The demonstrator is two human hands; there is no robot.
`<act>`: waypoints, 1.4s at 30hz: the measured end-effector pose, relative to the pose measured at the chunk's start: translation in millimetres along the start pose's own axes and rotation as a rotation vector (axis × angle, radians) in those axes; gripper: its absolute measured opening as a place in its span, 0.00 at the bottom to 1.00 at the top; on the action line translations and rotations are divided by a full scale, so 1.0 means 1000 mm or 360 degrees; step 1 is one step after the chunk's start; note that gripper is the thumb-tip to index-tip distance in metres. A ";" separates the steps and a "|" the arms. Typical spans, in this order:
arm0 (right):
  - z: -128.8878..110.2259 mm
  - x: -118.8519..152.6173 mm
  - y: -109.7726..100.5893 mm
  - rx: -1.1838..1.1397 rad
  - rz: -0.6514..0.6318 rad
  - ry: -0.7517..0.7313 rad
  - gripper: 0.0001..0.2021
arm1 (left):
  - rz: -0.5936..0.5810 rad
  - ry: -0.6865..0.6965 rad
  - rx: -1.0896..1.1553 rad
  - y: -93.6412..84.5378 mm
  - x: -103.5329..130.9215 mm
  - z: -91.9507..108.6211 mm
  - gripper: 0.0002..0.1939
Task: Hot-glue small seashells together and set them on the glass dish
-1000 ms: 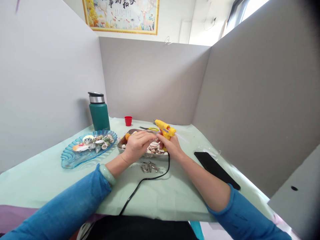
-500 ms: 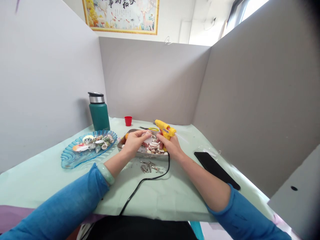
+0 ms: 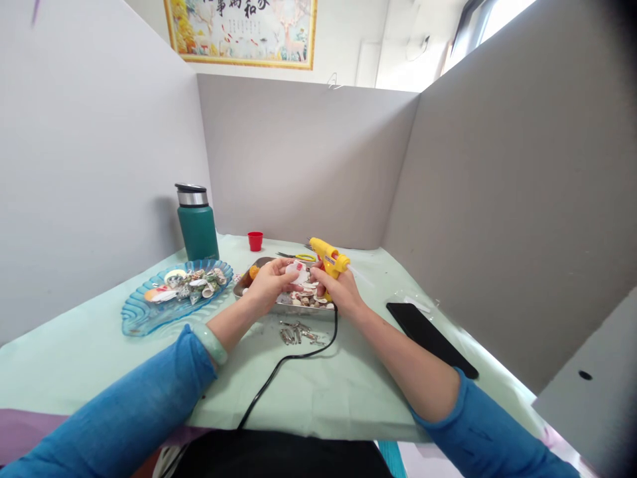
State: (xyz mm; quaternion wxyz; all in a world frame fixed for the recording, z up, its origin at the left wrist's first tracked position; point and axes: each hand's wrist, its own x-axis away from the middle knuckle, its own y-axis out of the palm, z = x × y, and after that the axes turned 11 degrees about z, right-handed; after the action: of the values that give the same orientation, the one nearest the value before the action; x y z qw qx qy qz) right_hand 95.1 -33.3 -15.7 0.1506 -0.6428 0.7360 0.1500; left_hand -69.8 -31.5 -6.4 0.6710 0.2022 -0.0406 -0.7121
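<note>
My left hand (image 3: 269, 285) pinches a small white piece with a red mark (image 3: 297, 271), perhaps a shell, though its kind is hard to make out. Close beside it, my right hand (image 3: 342, 290) is wrapped round a yellow hot glue gun (image 3: 329, 255), whose nozzle points away to the upper left. A clear glue stick (image 3: 359, 273) sticks out of the gun's back. Both hands are over a metal tray (image 3: 283, 308) filled with shells (image 3: 308, 299). From the gun, a black cord (image 3: 281, 360) runs down across the table to the front edge.
Several metal clips (image 3: 298, 333) lie before the tray. On the left are a blue glass dish (image 3: 137, 317) of shells and a green bottle (image 3: 197, 229). Behind stand a red cup (image 3: 255, 241) and yellow-handled scissors (image 3: 304, 257). A black phone-like slab (image 3: 432, 340) lies right. Grey panels (image 3: 308, 159) enclose the table.
The white piece in my left hand has turned, so its red mark now shows. My left fingers have shifted slightly; the right hand and glue gun stay nearly still.
</note>
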 end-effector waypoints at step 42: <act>-0.010 0.004 0.003 -0.0008 -0.0062 0.0051 0.13 | 0.0021 0.0111 -0.0261 -0.002 -0.001 -0.003 0.24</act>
State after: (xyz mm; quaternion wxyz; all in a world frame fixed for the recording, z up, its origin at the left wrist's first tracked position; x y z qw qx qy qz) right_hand 91.4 -40.6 -8.6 0.1402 -0.6597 0.7253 0.1385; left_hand -70.9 -29.9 -9.4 0.6910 0.1710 0.0399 -0.7012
